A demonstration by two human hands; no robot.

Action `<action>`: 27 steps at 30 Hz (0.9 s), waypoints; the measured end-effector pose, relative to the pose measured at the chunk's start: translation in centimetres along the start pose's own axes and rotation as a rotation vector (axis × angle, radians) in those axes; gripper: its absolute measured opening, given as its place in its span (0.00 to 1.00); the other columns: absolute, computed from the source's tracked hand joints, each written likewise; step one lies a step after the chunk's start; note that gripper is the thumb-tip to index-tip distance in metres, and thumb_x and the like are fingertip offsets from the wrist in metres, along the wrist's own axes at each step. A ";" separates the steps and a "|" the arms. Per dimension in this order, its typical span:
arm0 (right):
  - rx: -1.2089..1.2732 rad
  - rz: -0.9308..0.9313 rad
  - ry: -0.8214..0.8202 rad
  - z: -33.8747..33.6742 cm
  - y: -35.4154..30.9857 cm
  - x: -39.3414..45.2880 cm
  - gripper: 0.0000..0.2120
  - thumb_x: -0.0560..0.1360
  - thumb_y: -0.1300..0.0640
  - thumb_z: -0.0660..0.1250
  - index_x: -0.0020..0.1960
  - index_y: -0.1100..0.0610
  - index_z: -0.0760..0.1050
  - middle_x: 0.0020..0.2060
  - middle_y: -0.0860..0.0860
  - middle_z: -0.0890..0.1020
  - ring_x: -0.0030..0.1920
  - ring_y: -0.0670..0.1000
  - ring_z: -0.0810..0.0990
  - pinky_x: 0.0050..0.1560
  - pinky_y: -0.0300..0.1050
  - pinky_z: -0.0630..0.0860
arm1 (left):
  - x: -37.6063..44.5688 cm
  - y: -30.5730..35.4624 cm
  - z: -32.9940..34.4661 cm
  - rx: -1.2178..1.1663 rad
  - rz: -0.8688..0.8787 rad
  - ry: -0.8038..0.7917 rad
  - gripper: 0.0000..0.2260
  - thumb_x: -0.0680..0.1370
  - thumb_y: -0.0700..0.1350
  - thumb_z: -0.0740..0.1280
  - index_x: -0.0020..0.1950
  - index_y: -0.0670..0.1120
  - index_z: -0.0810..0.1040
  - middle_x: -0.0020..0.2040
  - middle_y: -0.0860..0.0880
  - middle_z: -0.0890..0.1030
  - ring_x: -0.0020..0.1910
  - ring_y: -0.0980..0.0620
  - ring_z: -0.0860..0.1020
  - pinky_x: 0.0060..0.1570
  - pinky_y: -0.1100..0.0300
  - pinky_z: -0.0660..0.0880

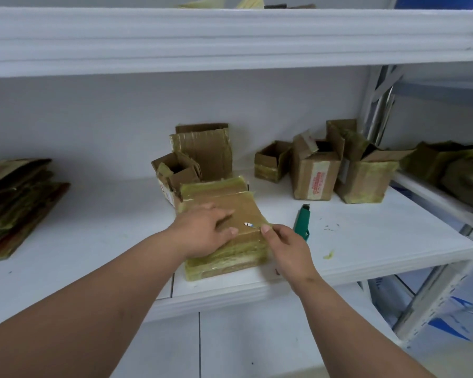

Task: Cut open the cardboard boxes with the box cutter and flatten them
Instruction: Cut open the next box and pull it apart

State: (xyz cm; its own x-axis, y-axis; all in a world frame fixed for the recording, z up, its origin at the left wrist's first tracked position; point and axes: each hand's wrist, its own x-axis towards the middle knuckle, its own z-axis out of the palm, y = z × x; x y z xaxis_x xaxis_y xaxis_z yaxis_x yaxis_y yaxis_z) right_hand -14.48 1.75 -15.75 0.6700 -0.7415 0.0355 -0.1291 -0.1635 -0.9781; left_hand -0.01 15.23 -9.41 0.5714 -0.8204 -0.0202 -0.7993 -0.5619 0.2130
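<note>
A flat, taped cardboard box (243, 208) lies near the front edge of the white shelf (366, 241). My left hand (202, 230) presses on its top with relaxed fingers. My right hand (287, 246) pinches the yellowish tape at the box's right edge between thumb and fingers. The green box cutter (302, 221) lies on the shelf just right of the box, beyond my right hand, with nothing holding it.
A stack of flattened cardboard (14, 203) lies at the left. Opened small boxes (191, 159) stand behind the taped box. More opened boxes (339, 165) stand at the back right. A metal rack (448, 186) with more cardboard adjoins the shelf on the right.
</note>
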 end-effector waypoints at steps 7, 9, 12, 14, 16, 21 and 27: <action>-0.416 -0.098 0.149 -4.4 1.9 3.7 0.11 0.81 0.52 0.58 0.54 0.50 0.79 0.52 0.52 0.81 0.56 0.57 0.76 0.56 0.51 0.74 | 1.1 2.2 0.9 0.086 -0.054 -0.064 0.31 0.76 0.68 0.60 0.77 0.62 0.58 0.77 0.54 0.60 0.75 0.47 0.59 0.72 0.49 0.61; -0.629 -0.090 0.142 -5.1 2.2 4.6 0.15 0.82 0.51 0.57 0.64 0.50 0.77 0.63 0.52 0.77 0.62 0.57 0.71 0.60 0.50 0.70 | 1.2 2.4 1.1 0.122 -0.058 -0.053 0.30 0.76 0.68 0.59 0.77 0.63 0.58 0.77 0.55 0.60 0.74 0.48 0.60 0.71 0.50 0.62; -0.844 -0.053 0.005 -5.5 3.1 5.4 0.19 0.82 0.47 0.54 0.67 0.51 0.74 0.68 0.54 0.72 0.64 0.57 0.67 0.60 0.50 0.67 | 1.1 2.4 1.4 0.109 -0.080 -0.047 0.35 0.72 0.75 0.54 0.75 0.62 0.61 0.77 0.55 0.62 0.73 0.48 0.63 0.71 0.49 0.62; -0.897 -0.050 -0.073 -5.4 4.0 5.8 0.21 0.81 0.44 0.53 0.62 0.53 0.77 0.64 0.55 0.73 0.60 0.58 0.70 0.58 0.50 0.70 | 1.2 2.7 1.7 0.092 -0.110 -0.043 0.43 0.63 0.81 0.49 0.73 0.61 0.64 0.75 0.56 0.65 0.71 0.48 0.66 0.70 0.46 0.63; -0.934 -0.086 -0.076 -5.7 4.4 6.2 0.20 0.79 0.43 0.54 0.57 0.55 0.78 0.55 0.55 0.76 0.52 0.56 0.75 0.53 0.49 0.73 | 1.7 3.2 2.0 0.082 -0.151 -0.030 0.40 0.65 0.80 0.50 0.71 0.60 0.64 0.72 0.55 0.68 0.69 0.48 0.68 0.69 0.43 0.63; -1.018 -0.128 -0.111 -6.8 4.4 6.4 0.16 0.76 0.45 0.63 0.57 0.56 0.71 0.47 0.51 0.72 0.47 0.54 0.74 0.46 0.47 0.68 | 2.1 4.0 2.8 0.172 -0.174 -0.012 0.40 0.68 0.78 0.46 0.73 0.57 0.59 0.77 0.56 0.62 0.77 0.50 0.57 0.72 0.42 0.55; -1.085 -0.088 -0.244 -7.2 3.5 6.1 0.21 0.69 0.53 0.64 0.60 0.52 0.62 0.49 0.51 0.69 0.46 0.54 0.70 0.48 0.49 0.64 | 2.0 3.8 3.0 0.290 -0.146 -0.062 0.42 0.63 0.78 0.34 0.77 0.67 0.41 0.80 0.60 0.48 0.79 0.50 0.50 0.74 0.42 0.52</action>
State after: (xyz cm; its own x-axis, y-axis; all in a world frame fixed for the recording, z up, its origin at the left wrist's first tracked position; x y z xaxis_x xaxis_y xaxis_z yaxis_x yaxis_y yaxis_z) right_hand -16.10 -8.07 -17.43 0.8183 -0.5715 -0.0621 -0.5647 -0.7790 -0.2725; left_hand -2.48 11.18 -11.57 0.6784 -0.7289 -0.0917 -0.7347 -0.6733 -0.0834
